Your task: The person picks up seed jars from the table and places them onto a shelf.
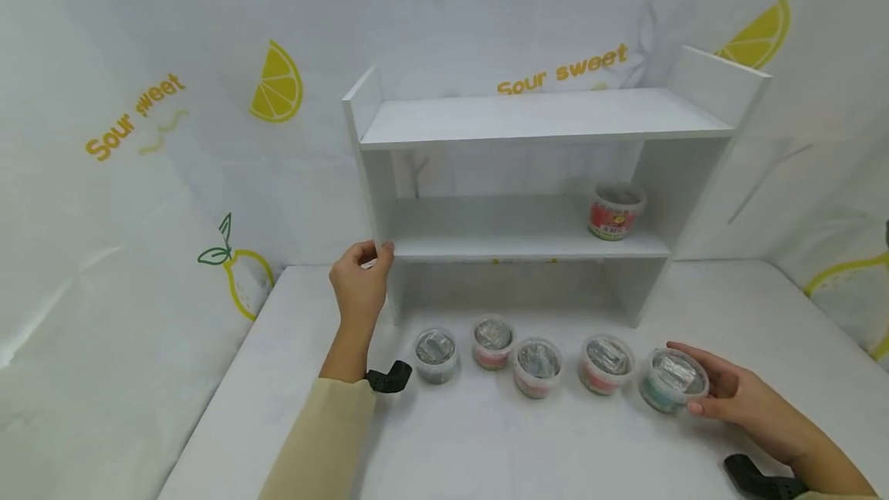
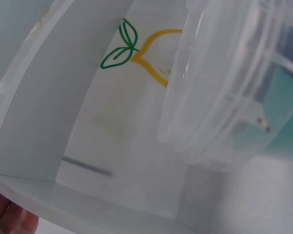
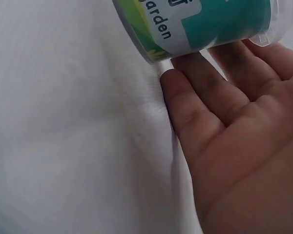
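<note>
Closest in the head view is the right hand, low on the right with its fingers curved around the side of the teal-labelled tub; the thumb sits behind the tub and the fingertips at its front, and the tub stands on the white bench, at the right end of a row; four more lidded tubs stand left of it, a red one, a pink one, another red one and a grey one, each apart from its neighbour; the left hand is raised, its thumb and fingers pinching the front left corner of the white shelf unit at the middle board; a red-labelled tub stands alone on that middle board, far right.

From the left wrist, a white board of the shelf unit fills the left half; only a bit of the left hand shows under its lower edge, so its grip cannot be read here; a clear curved plastic rim blurs the upper right.

From the right wrist, the right hand lies with palm up and fingers nearly straight, the fingertips touching the base edge of the teal-labelled tub, which looks tilted above them.
</note>
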{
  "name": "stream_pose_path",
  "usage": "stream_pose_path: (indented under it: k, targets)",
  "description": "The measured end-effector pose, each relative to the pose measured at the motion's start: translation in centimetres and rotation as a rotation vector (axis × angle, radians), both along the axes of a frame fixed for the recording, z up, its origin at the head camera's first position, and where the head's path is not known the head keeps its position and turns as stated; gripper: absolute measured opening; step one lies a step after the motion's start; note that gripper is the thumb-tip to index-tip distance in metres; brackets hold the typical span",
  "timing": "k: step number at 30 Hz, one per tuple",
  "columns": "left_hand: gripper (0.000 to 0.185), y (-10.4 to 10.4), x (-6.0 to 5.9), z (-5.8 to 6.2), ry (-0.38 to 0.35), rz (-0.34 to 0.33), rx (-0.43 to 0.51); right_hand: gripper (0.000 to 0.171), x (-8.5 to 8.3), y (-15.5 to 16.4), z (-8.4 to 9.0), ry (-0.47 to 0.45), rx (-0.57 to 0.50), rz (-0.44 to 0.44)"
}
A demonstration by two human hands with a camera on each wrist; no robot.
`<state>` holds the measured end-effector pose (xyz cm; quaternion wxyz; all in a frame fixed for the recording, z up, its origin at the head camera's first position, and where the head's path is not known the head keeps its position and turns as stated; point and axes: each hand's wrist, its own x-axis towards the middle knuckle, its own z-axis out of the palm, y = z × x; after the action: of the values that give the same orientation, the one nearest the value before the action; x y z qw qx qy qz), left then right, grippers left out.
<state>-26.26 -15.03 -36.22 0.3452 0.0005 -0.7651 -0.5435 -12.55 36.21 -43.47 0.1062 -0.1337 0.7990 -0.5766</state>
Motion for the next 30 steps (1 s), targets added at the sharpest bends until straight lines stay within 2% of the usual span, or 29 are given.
stream_pose_path:
  k: [8,19,30]
  targets:
    - [0.026,0.13,-0.15,0.40,0.004,-0.017,0.003,0.070,-0.33,0.32,-0.40,0.020,-0.028,0.022]
    - [0.029,0.37,0.01,0.12,-0.018,-0.020,0.013,0.069,0.05,0.40,-0.40,-0.008,-0.051,0.026]
    - [0.028,0.09,0.18,0.09,-0.030,-0.010,0.017,0.070,-0.08,0.20,-0.86,0.018,-0.056,0.020]
